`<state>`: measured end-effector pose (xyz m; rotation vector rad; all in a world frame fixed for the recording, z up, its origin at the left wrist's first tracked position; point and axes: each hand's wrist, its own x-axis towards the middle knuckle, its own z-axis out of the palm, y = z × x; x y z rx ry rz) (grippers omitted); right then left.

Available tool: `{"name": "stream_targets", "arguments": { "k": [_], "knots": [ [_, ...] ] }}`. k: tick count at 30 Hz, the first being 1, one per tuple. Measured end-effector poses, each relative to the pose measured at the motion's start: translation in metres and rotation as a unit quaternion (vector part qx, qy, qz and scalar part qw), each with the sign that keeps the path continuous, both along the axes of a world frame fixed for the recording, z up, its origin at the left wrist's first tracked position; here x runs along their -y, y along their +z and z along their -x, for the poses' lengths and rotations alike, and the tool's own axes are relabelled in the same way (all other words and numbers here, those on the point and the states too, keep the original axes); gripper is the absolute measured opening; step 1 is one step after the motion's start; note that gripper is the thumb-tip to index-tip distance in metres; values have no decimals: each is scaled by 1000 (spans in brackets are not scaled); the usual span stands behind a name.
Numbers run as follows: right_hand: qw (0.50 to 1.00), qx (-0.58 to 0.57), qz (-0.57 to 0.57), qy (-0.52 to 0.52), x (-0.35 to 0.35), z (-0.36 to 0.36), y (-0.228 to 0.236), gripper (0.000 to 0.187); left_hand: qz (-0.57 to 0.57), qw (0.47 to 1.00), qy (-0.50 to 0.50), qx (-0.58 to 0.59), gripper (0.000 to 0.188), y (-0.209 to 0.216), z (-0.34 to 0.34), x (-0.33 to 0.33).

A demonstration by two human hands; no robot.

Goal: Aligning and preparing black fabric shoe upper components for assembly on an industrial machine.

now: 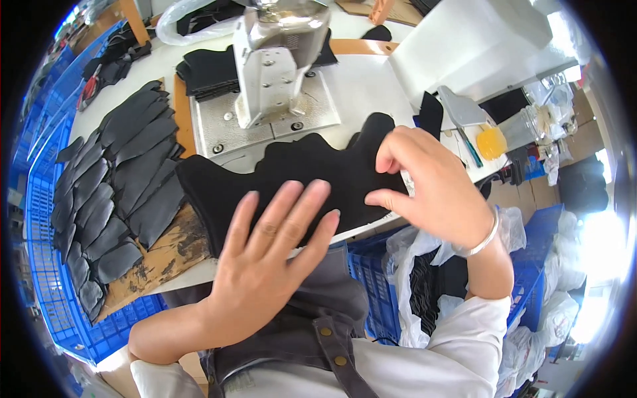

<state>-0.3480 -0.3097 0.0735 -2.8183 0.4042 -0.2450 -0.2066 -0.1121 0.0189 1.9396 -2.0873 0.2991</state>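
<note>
A black, wavy-edged piece of fabric or leather point(298, 162) lies across the front of the sewing machine's bed, partly over its metal plate point(312, 113). My left hand point(265, 272) is open, fingers spread, over the near edge of this black piece. At the piece's right end, my right hand point(441, 186) is curved with thumb and fingers apart; no grip on the material shows. Just beyond the piece rises the white and chrome sewing machine head point(272, 79). A pile of similar black pieces point(209, 71) sits behind it to the left.
Overlapping dark leather-like pieces point(133, 159) cover a worn wooden board point(162, 259) on the left. Blue plastic crates point(43, 219) flank the table. On the right are a yellow round object point(492, 142), a teal pen-like tool point(470, 147) and a plastic-lined bin point(403, 285).
</note>
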Motion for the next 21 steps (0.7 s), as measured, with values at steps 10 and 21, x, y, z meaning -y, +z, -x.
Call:
{"name": "stream_targets", "arguments": {
  "k": [10, 21],
  "knots": [
    [971, -17, 210, 112, -24, 10, -26, 67, 12, 992, 96, 81, 67, 7, -7, -30],
    [935, 44, 244, 255, -4, -4, -9, 54, 81, 996, 26, -29, 66, 12, -31, -4]
  ]
}}
